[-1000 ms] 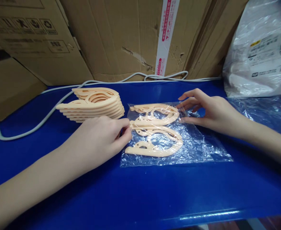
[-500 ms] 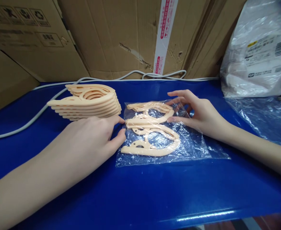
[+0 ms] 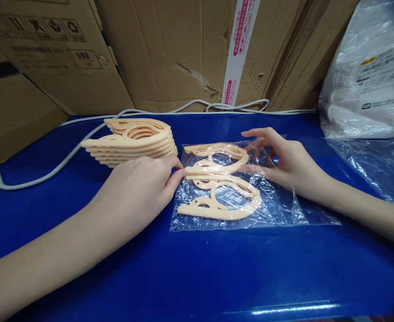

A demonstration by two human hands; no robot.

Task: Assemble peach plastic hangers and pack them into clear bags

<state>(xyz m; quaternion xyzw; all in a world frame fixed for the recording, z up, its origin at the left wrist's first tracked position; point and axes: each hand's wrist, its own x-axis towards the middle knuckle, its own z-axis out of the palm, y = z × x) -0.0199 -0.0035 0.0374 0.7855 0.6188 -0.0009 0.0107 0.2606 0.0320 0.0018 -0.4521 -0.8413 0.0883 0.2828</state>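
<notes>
A clear plastic bag (image 3: 277, 210) lies flat on the blue surface, with beige folding hangers (image 3: 224, 212) inside it. My left hand (image 3: 146, 181) pinches the bag's left edge between thumb and index finger, close to the hangers' ends. On the bag's right part rests my right hand (image 3: 284, 156), its thumb and index finger well apart at the rounded ends of the hangers. Some of its other fingers are partly hidden behind the clear film. Just beyond my left hand stands a stack of similar beige hangers (image 3: 130, 143).
A white cable (image 3: 45, 181) runs along the back of the blue table (image 3: 224, 273) and curves down the left. Cardboard boxes (image 3: 170, 36) wall off the rear. At the right stands a white plastic package (image 3: 368, 89) with a label, above more clear film (image 3: 374, 165).
The view has shifted slightly, so everything sits a little further right. My left thumb and index finger have closed together on the bag's edge. My right hand keeps its pose.
</notes>
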